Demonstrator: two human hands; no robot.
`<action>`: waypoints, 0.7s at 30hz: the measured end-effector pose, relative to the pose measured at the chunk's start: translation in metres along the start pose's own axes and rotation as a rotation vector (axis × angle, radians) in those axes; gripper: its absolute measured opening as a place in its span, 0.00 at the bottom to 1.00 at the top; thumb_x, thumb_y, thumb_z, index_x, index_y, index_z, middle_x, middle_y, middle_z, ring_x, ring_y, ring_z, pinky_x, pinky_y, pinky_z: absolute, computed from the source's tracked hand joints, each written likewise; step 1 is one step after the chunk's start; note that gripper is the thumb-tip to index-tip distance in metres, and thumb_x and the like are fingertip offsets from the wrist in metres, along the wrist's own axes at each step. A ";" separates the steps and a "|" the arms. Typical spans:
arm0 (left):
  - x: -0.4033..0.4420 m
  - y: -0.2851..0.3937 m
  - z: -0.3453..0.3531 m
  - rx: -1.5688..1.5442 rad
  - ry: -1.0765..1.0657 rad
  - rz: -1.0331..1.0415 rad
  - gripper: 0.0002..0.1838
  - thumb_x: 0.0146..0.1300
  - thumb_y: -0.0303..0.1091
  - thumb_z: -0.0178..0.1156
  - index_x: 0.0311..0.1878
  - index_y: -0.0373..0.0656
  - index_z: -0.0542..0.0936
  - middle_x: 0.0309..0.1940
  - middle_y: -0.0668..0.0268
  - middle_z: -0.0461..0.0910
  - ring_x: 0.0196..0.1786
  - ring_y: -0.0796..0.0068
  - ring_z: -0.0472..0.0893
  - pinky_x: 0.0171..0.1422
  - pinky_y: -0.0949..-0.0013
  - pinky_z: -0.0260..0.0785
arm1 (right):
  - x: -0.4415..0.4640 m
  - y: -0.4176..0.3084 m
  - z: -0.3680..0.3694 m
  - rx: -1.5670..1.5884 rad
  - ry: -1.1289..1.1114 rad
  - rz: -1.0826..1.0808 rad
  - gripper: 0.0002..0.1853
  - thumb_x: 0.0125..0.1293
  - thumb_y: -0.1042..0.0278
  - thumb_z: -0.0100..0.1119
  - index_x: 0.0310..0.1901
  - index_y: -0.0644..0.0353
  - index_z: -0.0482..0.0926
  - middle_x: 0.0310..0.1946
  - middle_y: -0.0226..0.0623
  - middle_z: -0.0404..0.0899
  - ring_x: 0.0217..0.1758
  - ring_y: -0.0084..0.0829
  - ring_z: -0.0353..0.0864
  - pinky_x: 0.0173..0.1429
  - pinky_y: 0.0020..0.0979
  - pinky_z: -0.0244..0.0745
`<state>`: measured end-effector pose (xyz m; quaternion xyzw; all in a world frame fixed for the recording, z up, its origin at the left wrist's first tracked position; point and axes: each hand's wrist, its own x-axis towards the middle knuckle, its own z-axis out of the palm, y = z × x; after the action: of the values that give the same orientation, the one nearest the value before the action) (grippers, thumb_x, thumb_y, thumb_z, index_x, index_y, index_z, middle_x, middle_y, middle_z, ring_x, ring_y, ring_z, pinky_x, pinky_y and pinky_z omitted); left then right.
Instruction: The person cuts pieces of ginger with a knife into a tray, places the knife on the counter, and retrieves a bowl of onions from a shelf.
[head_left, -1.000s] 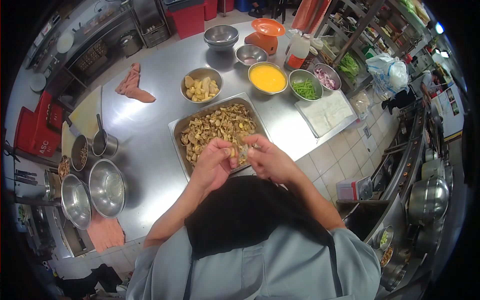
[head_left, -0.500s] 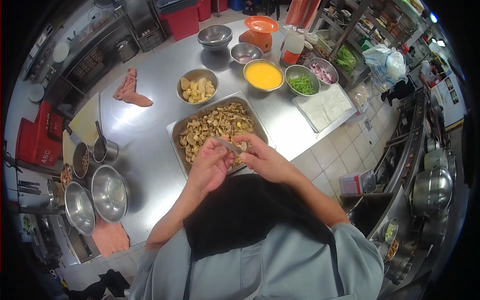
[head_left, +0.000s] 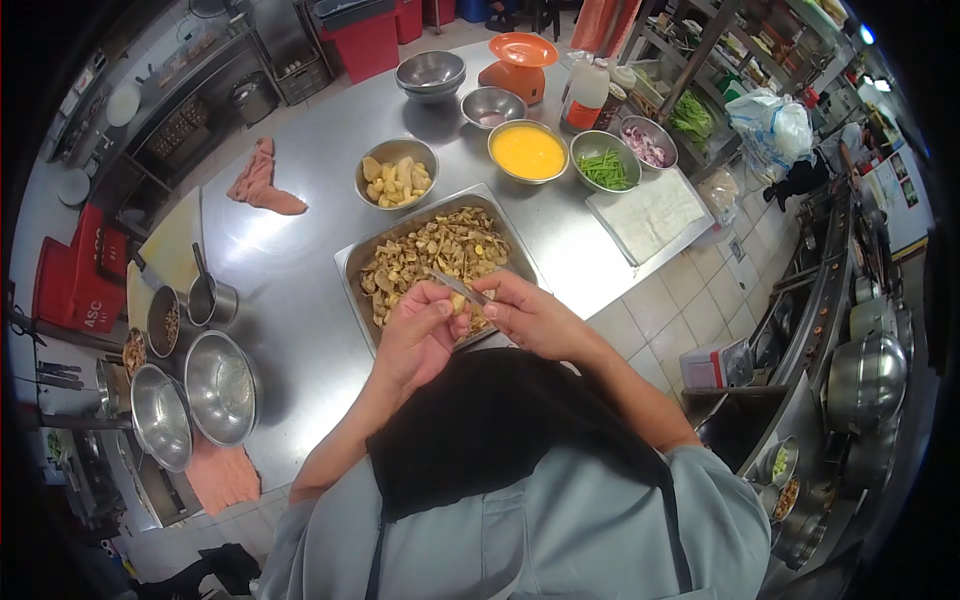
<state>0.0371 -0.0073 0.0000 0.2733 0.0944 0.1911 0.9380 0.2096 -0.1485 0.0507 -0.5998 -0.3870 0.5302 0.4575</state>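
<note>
Kitchen: tiled floor (head_left: 688,305), with a metal-topped surface (head_left: 290,300) carrying nearly everything within reach.
Deep tray: a rectangular metal tray (head_left: 349,270) rests by the surface's near edge, right in front of the person and partly under both hands, seemingly so that scraps drop into it; brown, pale-sided pieces (head_left: 430,240) lie heaped inside.
Near left corner: two large metal bowls (head_left: 218,385) stand side by side, no contents clearly visible, beside a pink cloth (head_left: 222,475) that hangs over the edge.
Far right edge: one metal bowl (head_left: 520,179) holds yellow liquid; next to it a bowl of cut green lengths (head_left: 605,170) and one of purple-white slices (head_left: 643,146) sit close together, presumably kept apart by ingredient.
Pale chunks: a metal bowl (head_left: 418,150) just beyond the tray's far edge holds peeled-looking yellowish chunks (head_left: 398,182), likely placed there for an easy reach.
Left hand: this hand (head_left: 425,320) is curled, pinching a piece up at the fingertips, probably to expose it to the blade.
Right hand: that hand (head_left: 522,315) grips a knife (head_left: 452,284), its blade slanting toward the left hand.
Small piece: the yellowish piece (head_left: 459,302) is between the left fingertips, above the tray's near side, mostly hidden.
</note>
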 end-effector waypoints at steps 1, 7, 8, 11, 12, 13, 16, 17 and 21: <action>0.000 0.001 0.001 -0.006 0.006 -0.008 0.09 0.74 0.26 0.61 0.55 0.42 0.79 0.46 0.59 0.85 0.42 0.72 0.84 0.50 0.69 0.78 | 0.002 0.003 -0.003 0.021 0.016 0.047 0.18 0.81 0.68 0.52 0.69 0.55 0.71 0.32 0.25 0.72 0.32 0.17 0.69 0.36 0.24 0.66; 0.003 0.004 0.001 -0.080 0.098 -0.035 0.13 0.77 0.26 0.58 0.62 0.43 0.78 0.49 0.58 0.85 0.47 0.72 0.86 0.54 0.68 0.80 | 0.000 0.005 -0.001 0.196 0.103 0.020 0.25 0.83 0.69 0.49 0.78 0.46 0.65 0.31 0.22 0.68 0.24 0.13 0.61 0.26 0.20 0.58; 0.003 0.002 -0.002 -0.086 0.117 -0.040 0.14 0.77 0.26 0.58 0.62 0.44 0.78 0.49 0.58 0.85 0.48 0.72 0.86 0.56 0.68 0.81 | -0.001 0.004 -0.002 0.158 0.112 0.017 0.26 0.83 0.69 0.49 0.79 0.46 0.64 0.31 0.22 0.69 0.24 0.13 0.61 0.27 0.19 0.59; 0.004 0.002 -0.002 -0.064 0.131 -0.040 0.14 0.77 0.26 0.58 0.62 0.44 0.78 0.49 0.59 0.86 0.49 0.72 0.86 0.58 0.68 0.82 | 0.000 0.001 -0.005 0.043 0.128 0.004 0.28 0.82 0.69 0.49 0.81 0.48 0.64 0.33 0.24 0.72 0.28 0.16 0.65 0.31 0.21 0.63; 0.004 0.000 -0.005 -0.057 0.128 -0.042 0.14 0.77 0.27 0.58 0.62 0.45 0.78 0.49 0.60 0.85 0.48 0.73 0.86 0.58 0.69 0.81 | 0.002 0.006 -0.005 0.003 0.129 -0.001 0.28 0.81 0.68 0.50 0.81 0.50 0.64 0.34 0.26 0.73 0.32 0.18 0.69 0.35 0.23 0.67; 0.005 -0.002 -0.011 -0.051 0.124 -0.043 0.14 0.77 0.27 0.59 0.62 0.46 0.78 0.50 0.61 0.85 0.48 0.73 0.86 0.57 0.70 0.81 | 0.003 0.007 -0.004 -0.036 0.129 -0.005 0.29 0.80 0.67 0.51 0.80 0.51 0.65 0.35 0.27 0.75 0.35 0.20 0.72 0.39 0.25 0.71; 0.005 -0.002 -0.013 -0.072 0.066 -0.052 0.12 0.76 0.27 0.59 0.59 0.47 0.79 0.49 0.64 0.86 0.49 0.73 0.86 0.55 0.70 0.80 | 0.000 0.001 0.008 -0.052 0.072 -0.081 0.29 0.81 0.66 0.52 0.80 0.58 0.63 0.39 0.31 0.77 0.39 0.22 0.74 0.45 0.28 0.74; 0.005 -0.002 -0.012 -0.086 0.040 -0.055 0.11 0.76 0.26 0.59 0.58 0.46 0.79 0.48 0.64 0.87 0.49 0.72 0.87 0.55 0.70 0.80 | -0.002 -0.004 0.009 -0.082 0.043 -0.065 0.29 0.80 0.66 0.52 0.79 0.60 0.63 0.41 0.33 0.78 0.41 0.23 0.75 0.48 0.29 0.75; 0.002 -0.003 -0.004 -0.083 0.058 -0.009 0.10 0.76 0.26 0.60 0.57 0.48 0.79 0.48 0.65 0.87 0.49 0.72 0.87 0.54 0.69 0.80 | 0.002 -0.002 0.013 -0.090 -0.003 -0.133 0.30 0.82 0.65 0.54 0.80 0.60 0.60 0.45 0.36 0.81 0.48 0.24 0.78 0.55 0.30 0.75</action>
<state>0.0390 -0.0065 -0.0053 0.2279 0.1147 0.1985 0.9463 0.1967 -0.1446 0.0519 -0.5920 -0.4499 0.4815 0.4640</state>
